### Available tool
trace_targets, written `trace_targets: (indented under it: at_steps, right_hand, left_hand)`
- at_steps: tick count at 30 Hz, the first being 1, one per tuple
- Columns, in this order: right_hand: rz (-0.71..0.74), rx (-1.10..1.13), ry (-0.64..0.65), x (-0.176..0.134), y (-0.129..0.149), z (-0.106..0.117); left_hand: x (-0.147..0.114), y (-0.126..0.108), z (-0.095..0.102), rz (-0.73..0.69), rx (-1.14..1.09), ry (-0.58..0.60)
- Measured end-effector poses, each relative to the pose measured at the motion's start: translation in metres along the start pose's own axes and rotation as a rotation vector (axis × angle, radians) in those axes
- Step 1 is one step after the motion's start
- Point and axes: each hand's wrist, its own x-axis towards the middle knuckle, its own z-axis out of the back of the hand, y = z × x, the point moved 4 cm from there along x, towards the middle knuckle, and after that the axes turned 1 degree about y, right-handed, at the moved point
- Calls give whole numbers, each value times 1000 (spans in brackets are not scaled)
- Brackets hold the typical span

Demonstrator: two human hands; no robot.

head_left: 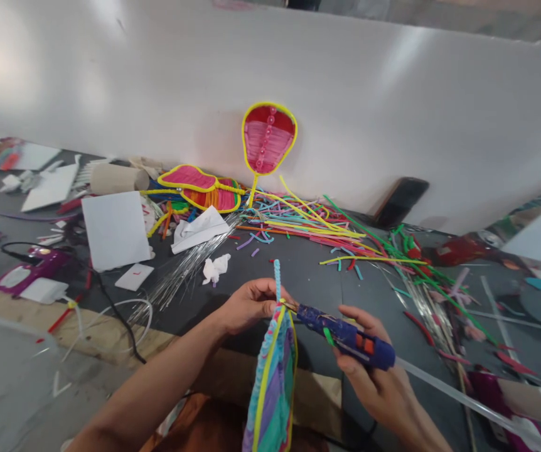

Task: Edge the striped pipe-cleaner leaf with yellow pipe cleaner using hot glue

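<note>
Head view, glue gun (346, 336), red-marked card (130, 281)

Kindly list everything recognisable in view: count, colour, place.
backboard: one, white, behind
table: one, grey, below
pink panel: one, yellow-rimmed, against backboard
winged piece: one, pink-orange, left back
striped panel: one, multicoloured, lower centre
glue gun: one, blue, beside striped panel
glue stick: one, translucent, gun's rear
pipe cleaners: many, multicoloured, table back
wires: many, silver, both sides
smartphone: one, black, against backboard
drink can: one, red, right
tissue: one, white, left
sheets: several, white, mostly left
tools: two, purple, left and lower right
left hand: one, bare, holding striped panel
right hand: one, bare, holding glue gun
</note>
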Motion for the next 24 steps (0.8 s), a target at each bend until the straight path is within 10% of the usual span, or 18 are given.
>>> trace_targets:
  at_steps: [9, 15, 24]
  right_hand:
    - [-30, -583, -193, 4, -54, 33]
    - [-153, -962, -73, 2, -116, 60]
    - [379, -272, -15, 37, 20, 8]
  left_hand:
    - [1, -5, -2, -73, 24, 30]
    - [0, -3, -2, -85, 27, 56]
    - [0, -4, -4, -47, 23, 25]
